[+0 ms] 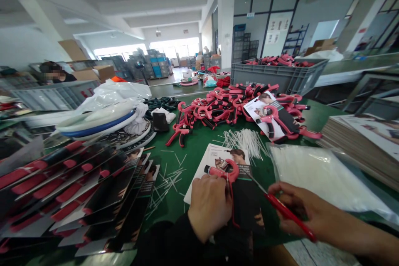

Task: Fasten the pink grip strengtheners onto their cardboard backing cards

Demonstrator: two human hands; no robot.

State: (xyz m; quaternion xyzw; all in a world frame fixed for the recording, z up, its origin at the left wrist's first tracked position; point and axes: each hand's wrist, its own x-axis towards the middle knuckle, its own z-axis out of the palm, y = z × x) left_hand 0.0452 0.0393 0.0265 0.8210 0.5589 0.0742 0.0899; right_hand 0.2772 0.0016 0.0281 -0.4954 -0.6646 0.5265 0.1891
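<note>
My left hand [210, 205] is closed on a pink and black hand grip strengthener [232, 172], which lies against a printed backing card [249, 203] on the green table. The strengthener's spring and curved top show above my fingers; its lower part is partly hidden. In my right hand [299, 205] is a slim red-handled tool [289, 214] with a thin metal tip. That tip points up and left, close to the card's right edge; the tool's exact kind is not clear. A pile of white zip ties [243, 141] lies just behind the card.
Carded strengtheners [93, 191] are stacked at left, with loose zip ties [166, 185] beside them. Behind is a heap of strengtheners [215, 106] and a grey crate [274, 77]. At right are a clear plastic bag [324, 174] and a card stack [358, 149]. Another person [56, 72] is at far left.
</note>
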